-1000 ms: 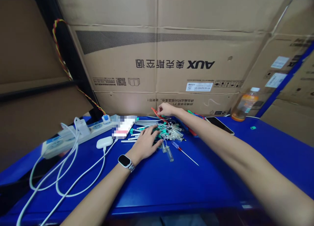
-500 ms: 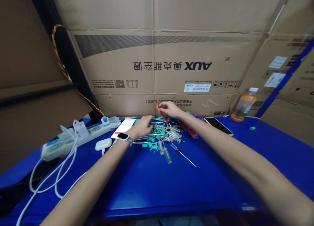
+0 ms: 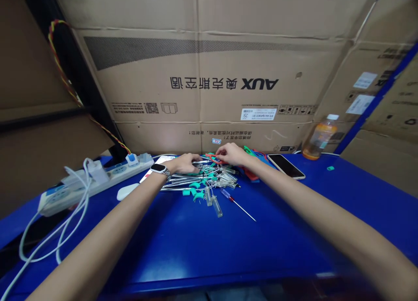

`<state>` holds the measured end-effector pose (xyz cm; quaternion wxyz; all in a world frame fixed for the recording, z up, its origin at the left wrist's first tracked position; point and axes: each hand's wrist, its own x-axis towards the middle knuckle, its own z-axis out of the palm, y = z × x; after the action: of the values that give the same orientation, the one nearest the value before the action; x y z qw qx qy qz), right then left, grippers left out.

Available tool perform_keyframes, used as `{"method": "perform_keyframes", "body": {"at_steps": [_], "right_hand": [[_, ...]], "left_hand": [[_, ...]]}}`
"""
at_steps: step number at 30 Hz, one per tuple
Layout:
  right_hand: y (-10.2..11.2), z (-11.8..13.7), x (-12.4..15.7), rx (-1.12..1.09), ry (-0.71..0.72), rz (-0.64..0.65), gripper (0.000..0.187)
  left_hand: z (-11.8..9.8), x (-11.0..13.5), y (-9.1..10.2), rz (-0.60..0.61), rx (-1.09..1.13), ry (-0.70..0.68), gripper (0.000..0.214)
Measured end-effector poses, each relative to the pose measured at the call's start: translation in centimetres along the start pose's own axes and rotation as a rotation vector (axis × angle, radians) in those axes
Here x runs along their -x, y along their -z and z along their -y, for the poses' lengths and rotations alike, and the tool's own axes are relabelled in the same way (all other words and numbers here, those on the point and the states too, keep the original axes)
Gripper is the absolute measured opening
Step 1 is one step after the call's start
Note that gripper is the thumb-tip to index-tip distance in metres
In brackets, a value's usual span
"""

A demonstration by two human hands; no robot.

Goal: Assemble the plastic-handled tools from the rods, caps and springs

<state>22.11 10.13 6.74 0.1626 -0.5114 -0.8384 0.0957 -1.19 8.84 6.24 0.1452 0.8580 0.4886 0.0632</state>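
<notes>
A heap of small screwdrivers (image 3: 209,181) with clear handles, metal shafts and teal caps lies on the blue table (image 3: 202,244). My left hand (image 3: 183,163), with a smartwatch on the wrist, reaches into the far side of the heap with its fingers curled round a metal shaft. My right hand (image 3: 231,153) sits close beside it, pinching a thin red piece (image 3: 212,157) at the back of the heap. One screwdriver with a red tip (image 3: 237,203) lies apart at the front.
A phone (image 3: 286,166) lies to the right, with an orange drink bottle (image 3: 318,138) behind it. A white power strip (image 3: 94,177) with plugs and white cables sits at the left, beside a white earbud case (image 3: 127,191). Big cardboard boxes (image 3: 209,74) wall in the back.
My left hand has moved from the near side of the heap to its far side. My right hand lifted the red piece, then lowered it again. The two hands have come together.
</notes>
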Motion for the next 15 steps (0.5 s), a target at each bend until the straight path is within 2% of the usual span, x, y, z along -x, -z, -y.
{"method": "perform_keyframes", "body": {"at_steps": [4,8,11,15], "right_hand": [[-1.1,0.4,0.3,0.023,-0.031,0.001,0.021],[-1.5,1.7,0.6,0.042,0.059,-0.037,0.041],[-1.8,2.7,0.7,0.085,0.108,0.013,0.057],[-2.4,3.3,0.1,0.088,0.046,0.048,0.057]], "left_hand": [[0.4,0.1,-0.1,0.005,-0.041,0.004,0.053],[0.8,-0.9,-0.2,-0.026,-0.058,-0.052,0.041],[0.9,-1.9,-0.2,-0.057,-0.059,-0.09,0.038],[0.9,-2.8,-0.3,-0.097,-0.064,-0.114,0.031]]}}
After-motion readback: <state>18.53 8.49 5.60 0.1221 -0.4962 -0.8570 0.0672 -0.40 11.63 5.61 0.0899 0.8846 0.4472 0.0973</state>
